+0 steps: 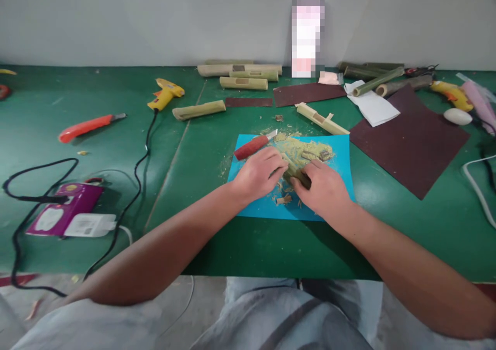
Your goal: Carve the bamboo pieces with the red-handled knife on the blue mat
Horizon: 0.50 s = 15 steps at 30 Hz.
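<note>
A short greenish bamboo tube (pixel 292 170) lies at a slant between my two hands, above a blue sheet (pixel 242 205). Curled fingers of my left hand (pixel 260 174) grip its left side. At the lower right end, thumb and fingers of my right hand (pixel 324 187) close round it, hiding part of the tube. Just beyond my left knuckles rests a red-handled knife (pixel 253 146), its blade pointing to the upper right. Pale shavings (pixel 310 148) are heaped behind the tube, and a curled bamboo scrap (pixel 284 199) sits in front of it.
Bamboo pieces (pixel 244 83) lie along the back, with one notched piece (pixel 323 120) nearer the sheet. Brown sandpaper (pixel 416 148) and a white egg-shaped thing (pixel 458 116) are at right. Leftward are a yellow glue gun (pixel 166 94), its cord, an orange cutter (pixel 91 127) and a purple power strip (pixel 64 210).
</note>
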Each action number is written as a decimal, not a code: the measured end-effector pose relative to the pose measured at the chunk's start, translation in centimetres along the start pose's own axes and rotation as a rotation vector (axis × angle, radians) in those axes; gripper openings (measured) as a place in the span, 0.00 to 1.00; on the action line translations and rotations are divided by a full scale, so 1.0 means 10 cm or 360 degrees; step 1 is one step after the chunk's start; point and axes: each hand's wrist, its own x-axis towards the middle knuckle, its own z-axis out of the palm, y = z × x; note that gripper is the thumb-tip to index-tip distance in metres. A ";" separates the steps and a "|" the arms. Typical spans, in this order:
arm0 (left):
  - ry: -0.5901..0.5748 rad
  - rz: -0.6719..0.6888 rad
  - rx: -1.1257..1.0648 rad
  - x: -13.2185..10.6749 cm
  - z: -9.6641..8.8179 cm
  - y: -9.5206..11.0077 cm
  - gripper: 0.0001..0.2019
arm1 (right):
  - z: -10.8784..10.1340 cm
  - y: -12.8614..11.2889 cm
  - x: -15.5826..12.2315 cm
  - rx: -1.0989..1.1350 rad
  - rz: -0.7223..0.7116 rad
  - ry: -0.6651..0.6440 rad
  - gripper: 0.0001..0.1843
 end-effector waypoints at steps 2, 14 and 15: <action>0.0025 0.0015 0.0034 0.00 0.00 0.00 0.10 | 0.01 0.00 0.00 0.0009 0.0006 0.0006 0.11; 0.0002 -0.0046 0.0045 0.01 -0.01 0.07 0.09 | -0.02 -0.01 0.00 -0.0033 -0.0020 0.0004 0.11; -0.0021 -0.0045 0.0037 0.01 -0.01 0.08 0.09 | -0.01 0.00 0.00 -0.0038 -0.0028 0.0005 0.11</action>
